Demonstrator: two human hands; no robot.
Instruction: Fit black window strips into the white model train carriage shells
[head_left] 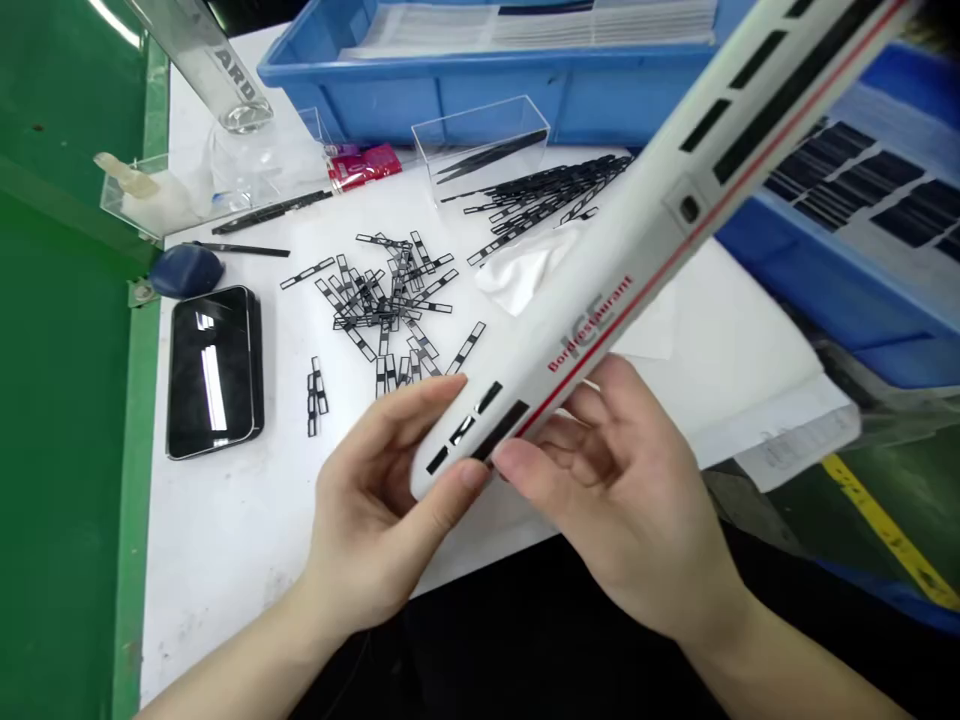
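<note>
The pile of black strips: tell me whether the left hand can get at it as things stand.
Probably yes. The left hand grips the white ICE train car, so it may need to release it first, but nothing lies between it and the pile of black strips.

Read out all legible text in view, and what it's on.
"ICE": on the side of the white model train carriage.
"Bordrestaurant": in red, on the same carriage, below "ICE"; slightly blurred.
"ARD": on the clear plastic tube at top left; possibly part of a longer word.
Too small or blurred to read: print on the red packet and on the white sheet at right.
</note>
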